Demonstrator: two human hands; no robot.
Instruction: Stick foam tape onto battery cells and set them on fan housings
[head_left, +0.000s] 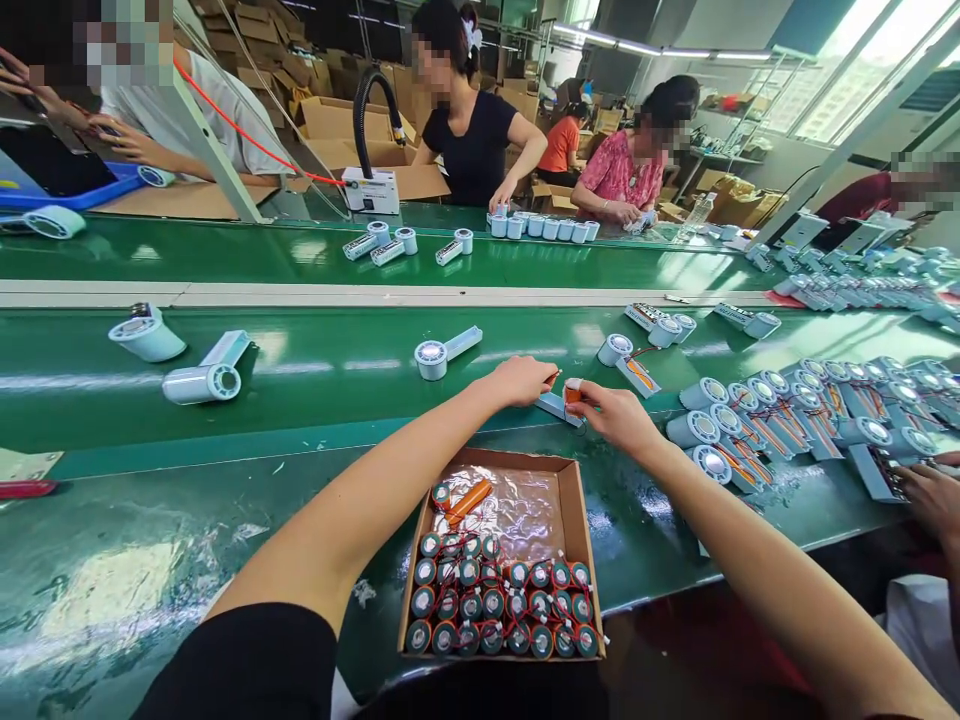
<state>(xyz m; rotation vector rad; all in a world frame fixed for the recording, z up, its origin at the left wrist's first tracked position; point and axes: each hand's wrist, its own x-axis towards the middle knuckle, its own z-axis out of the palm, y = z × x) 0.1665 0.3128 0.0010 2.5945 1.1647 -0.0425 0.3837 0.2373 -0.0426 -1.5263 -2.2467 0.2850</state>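
My right hand pinches an orange-wrapped battery with a thin dark wire below it. Close beside it, my left hand has its fingers closed, with a sliver of orange at the tips; what it holds is mostly hidden. Under both hands lies a pale blue housing, its round end not visible. Nearer to me, an open cardboard box holds rows of batteries standing on end with red and black wires. One orange battery lies on its side on the clear plastic in the box.
Pale blue housings are scattered along the green conveyor. Many more, with orange batteries inside, crowd the right side. A co-worker's hand reaches in at far right. Several people work across a second belt.
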